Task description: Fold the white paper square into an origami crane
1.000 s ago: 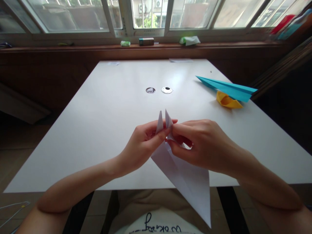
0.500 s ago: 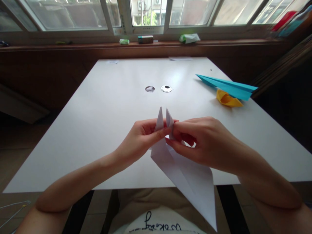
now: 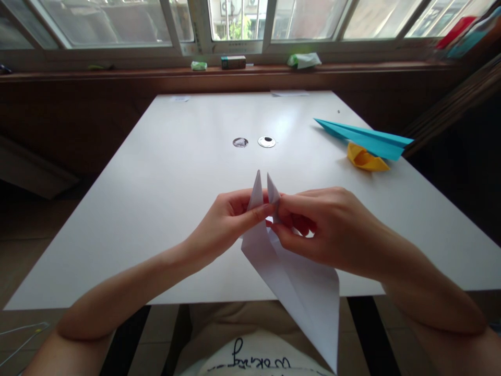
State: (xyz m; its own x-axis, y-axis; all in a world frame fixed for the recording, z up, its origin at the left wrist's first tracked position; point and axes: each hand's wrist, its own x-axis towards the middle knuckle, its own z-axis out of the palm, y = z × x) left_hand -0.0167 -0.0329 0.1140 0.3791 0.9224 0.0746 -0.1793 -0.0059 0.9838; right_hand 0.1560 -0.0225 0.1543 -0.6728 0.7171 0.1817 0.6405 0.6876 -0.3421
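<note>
A folded sheet of white paper [image 3: 301, 282] is held between both hands over the near part of the table. Two narrow pointed flaps stick up from its top, a small gap between them. My left hand [image 3: 235, 216] pinches the paper by the left flap, its thumb lying across the front. With thumb and curled fingers, my right hand [image 3: 313, 222] grips the base of the right flap. Below the hands the sheet widens, then tapers to a corner that hangs past the table's near edge. The fingertips behind the paper are partly hidden.
On the white table [image 3: 156, 172] lie two round stickers or discs, a patterned one [image 3: 240, 142] and an eye-like one [image 3: 266, 142]. A blue paper plane [image 3: 368, 138] and a yellow paper boat [image 3: 366, 158] rest at the right. A small box [image 3: 234, 62] stands on the windowsill.
The paper's lower corner has swung slightly left and down. Both hands keep nearly the same place and hold on the paper.
</note>
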